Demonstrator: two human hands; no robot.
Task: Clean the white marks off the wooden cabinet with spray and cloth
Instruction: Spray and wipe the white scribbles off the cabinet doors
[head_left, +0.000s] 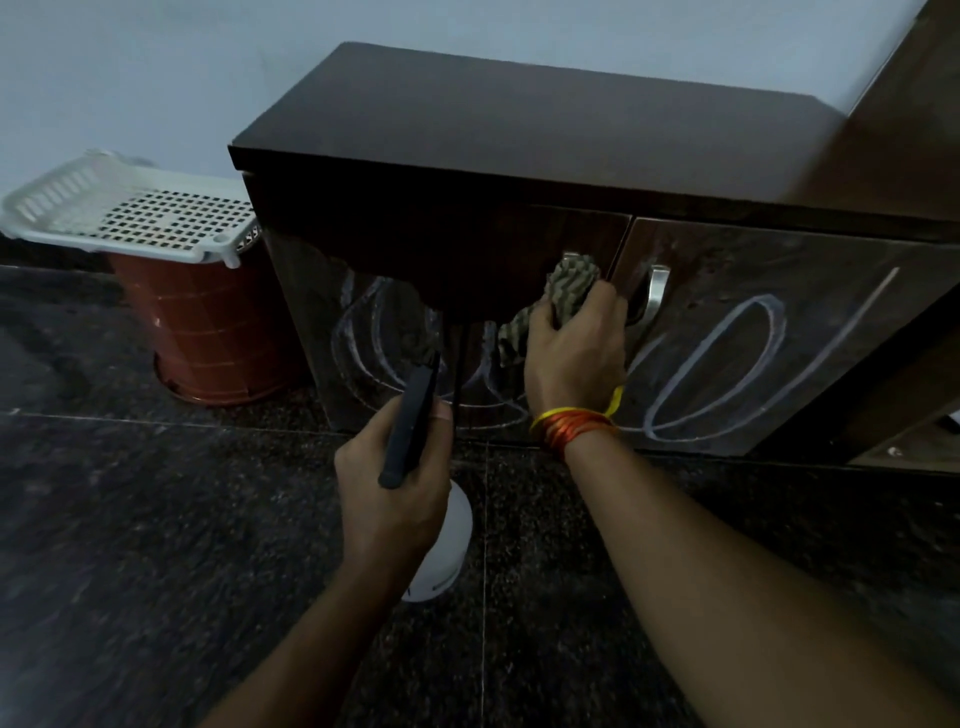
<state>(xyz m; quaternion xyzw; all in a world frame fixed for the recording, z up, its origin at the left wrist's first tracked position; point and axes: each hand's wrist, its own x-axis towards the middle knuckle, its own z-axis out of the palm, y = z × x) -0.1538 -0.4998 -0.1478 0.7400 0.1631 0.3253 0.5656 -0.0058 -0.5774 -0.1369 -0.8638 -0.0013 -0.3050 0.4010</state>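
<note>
While the cloth (566, 291) is gripped in the right hand (576, 353) and pressed against the front of the cabinet (519, 130), the spray bottle (441, 540) is held in the left hand (389, 493), lower down and clear of the door. The fingers of the right hand are curled round a bunched, striped wad of the cloth, which touches the left door just beside the door handle (655, 293) of the right door. The left hand is closed round the dark spray head (410, 421), with the white body of the bottle hanging below the palm; the nozzle appears to be aimed up toward the left door.

Relative to the door handle, two groups of white marks can be seen. One set of smeared loops (374, 338) lies to the left of it, on the left door, below a dark patch that looks wet or already wiped. A long oval (717, 364) and a slanted stroke (865, 306) lie to the right of it, on the right door, and look untouched. The long axis of the oval runs diagonally, rising to the right.

The right hand is judged nearer to both groups, sitting between them. The smeared loops lie down and to the left of the cloth, so a short sweep that way is probably called for next.
</note>
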